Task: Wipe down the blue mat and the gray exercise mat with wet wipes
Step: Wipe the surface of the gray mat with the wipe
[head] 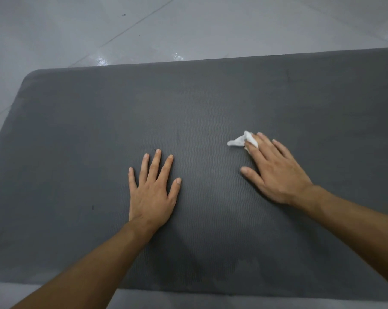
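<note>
Your right hand (pixel 277 172) lies flat at right of centre, its straight fingers pressing a crumpled white wipe (pixel 242 140) onto the gray mat (pixel 99 119). The wipe pokes out up and left of the fingertips. Your left hand (pixel 154 188) rests open, palm down, at centre, holding nothing. The mat's long axis runs left to right across the frame, so strokes probably follow it. It is ribbed foam with a rounded corner at upper left, on glossy pale floor tiles (pixel 77 23). No blue mat shows.

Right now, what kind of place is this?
Probably an indoor room, home or gym: a gray exercise mat lies on glossy pale floor tiles, and the right hand presses a wet wipe on it.
</note>
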